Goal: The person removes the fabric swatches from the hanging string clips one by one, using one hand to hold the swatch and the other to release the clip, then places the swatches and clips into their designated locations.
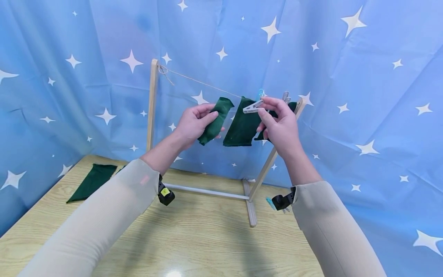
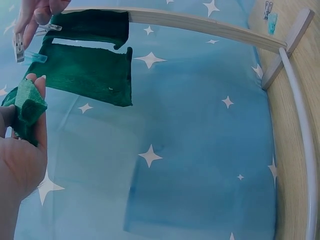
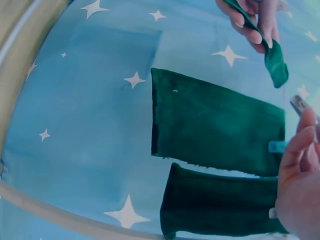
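Note:
My left hand (image 1: pixel 191 126) holds a small dark green cloth (image 1: pixel 215 122) between thumb and fingers, just left of the hanging cloths. In my right hand (image 1: pixel 283 129) a grey clothespin (image 1: pixel 252 107) is pinched, its tip pointing left towards the line. A green cloth (image 1: pixel 240 127) hangs from the thin string (image 1: pixel 204 83) by a teal clothespin (image 3: pixel 277 147). Beside it, nearer the right post, hangs another green cloth (image 3: pixel 220 202), partly hidden by my right hand in the head view. The held cloth and the string are apart.
The string runs between a left wooden post (image 1: pixel 152 107) and a right wooden post (image 1: pixel 266 173), joined low down by a white rod (image 1: pixel 207 191). Another green cloth (image 1: pixel 93 181) lies at the table's left. Loose clothespins (image 2: pixel 272 23) lie by the right foot. A starry blue curtain stands behind.

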`<move>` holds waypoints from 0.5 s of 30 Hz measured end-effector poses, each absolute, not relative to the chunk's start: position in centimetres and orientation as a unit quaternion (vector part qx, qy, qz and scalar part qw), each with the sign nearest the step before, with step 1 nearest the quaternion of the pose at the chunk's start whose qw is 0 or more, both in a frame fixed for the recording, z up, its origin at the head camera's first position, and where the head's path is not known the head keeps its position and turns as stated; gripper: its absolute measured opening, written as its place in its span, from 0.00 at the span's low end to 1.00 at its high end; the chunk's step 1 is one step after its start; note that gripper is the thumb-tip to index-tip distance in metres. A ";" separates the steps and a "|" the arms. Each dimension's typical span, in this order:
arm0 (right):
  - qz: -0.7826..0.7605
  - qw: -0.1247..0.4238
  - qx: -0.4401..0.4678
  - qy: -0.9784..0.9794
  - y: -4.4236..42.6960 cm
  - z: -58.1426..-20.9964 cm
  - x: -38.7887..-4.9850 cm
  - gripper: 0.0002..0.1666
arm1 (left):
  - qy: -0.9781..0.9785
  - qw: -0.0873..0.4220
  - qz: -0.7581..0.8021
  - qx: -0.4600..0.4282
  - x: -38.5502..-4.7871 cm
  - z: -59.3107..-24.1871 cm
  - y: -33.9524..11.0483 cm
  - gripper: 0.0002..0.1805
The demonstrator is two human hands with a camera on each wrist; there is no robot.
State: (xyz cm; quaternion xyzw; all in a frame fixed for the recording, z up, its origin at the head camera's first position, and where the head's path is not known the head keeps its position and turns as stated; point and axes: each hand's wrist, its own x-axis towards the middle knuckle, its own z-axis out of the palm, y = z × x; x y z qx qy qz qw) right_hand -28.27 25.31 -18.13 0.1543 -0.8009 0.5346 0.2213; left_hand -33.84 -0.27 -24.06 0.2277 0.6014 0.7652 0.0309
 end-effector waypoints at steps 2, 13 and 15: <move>0.540 0.217 0.158 -0.797 25.5 -18.3 -28.1 0.24 | 0.601 0.032 0.765 0.228 -33.7 -24.1 -0.3 0.24; 0.539 0.207 0.170 -0.798 26.3 -19.3 -27.2 0.25 | 0.597 0.039 0.769 0.225 -33.3 -24.7 -1.0 0.24; 0.530 0.207 0.169 -0.805 26.5 -19.5 -27.0 0.26 | 0.594 0.040 0.772 0.223 -33.3 -24.8 -1.1 0.25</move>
